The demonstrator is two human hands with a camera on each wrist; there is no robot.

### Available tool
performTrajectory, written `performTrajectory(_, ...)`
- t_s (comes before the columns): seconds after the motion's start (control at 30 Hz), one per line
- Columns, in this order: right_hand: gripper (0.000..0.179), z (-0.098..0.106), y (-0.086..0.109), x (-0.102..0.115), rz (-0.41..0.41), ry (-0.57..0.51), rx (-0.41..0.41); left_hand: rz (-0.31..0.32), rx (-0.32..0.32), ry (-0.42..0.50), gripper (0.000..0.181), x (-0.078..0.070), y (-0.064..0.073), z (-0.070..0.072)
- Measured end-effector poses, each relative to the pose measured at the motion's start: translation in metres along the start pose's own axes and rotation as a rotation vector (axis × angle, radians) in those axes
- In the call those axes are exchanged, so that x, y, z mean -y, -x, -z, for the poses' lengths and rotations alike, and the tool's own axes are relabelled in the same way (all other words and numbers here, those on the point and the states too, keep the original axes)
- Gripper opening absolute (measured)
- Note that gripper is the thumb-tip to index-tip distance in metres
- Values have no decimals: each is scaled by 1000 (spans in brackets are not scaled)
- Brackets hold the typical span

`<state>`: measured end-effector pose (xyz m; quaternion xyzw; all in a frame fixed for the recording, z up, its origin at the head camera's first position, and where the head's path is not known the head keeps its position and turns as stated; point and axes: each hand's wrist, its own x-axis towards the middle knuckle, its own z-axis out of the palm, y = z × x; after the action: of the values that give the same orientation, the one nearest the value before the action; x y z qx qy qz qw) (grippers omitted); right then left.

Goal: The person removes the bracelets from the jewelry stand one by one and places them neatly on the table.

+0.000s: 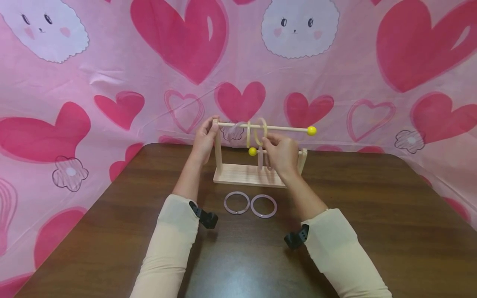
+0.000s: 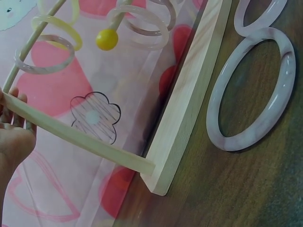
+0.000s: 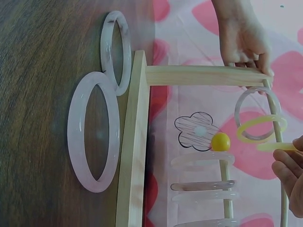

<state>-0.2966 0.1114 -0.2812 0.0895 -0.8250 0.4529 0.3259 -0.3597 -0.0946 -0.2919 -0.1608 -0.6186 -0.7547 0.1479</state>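
The right grip [image 1: 284, 155] pinched a yellow ring [image 3: 270, 147] encircling the upper rod [image 1: 287, 128], and the left grip [image 1: 203, 142] held the top of the upright [image 1: 218, 151]. Another yellow ring [image 1: 248, 138] and a greyish ring [image 3: 237, 113] hung nearer that upright, while two pale rings [image 3: 76, 132] lay on the bench [image 1: 93, 256].

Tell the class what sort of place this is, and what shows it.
Probably an indoor filming spot: a brown table, a pink heart-patterned cloth hanging behind it, and two small black wrist cameras suggest so.
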Motion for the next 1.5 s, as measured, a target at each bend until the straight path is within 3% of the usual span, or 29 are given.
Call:
performTrajectory(0.53, 18, 5, 0, -3, 35, 48, -80, 8, 0, -13, 35, -1, 0, 1)
performTrajectory(1.03, 14, 5, 2, -13, 158, 58, -176, 31, 0, -11, 35, -1, 0, -1)
performTrajectory(1.5, 13, 10, 3, -16, 216, 71, -219, 44, -11, -13, 35, -2, 1, -1)
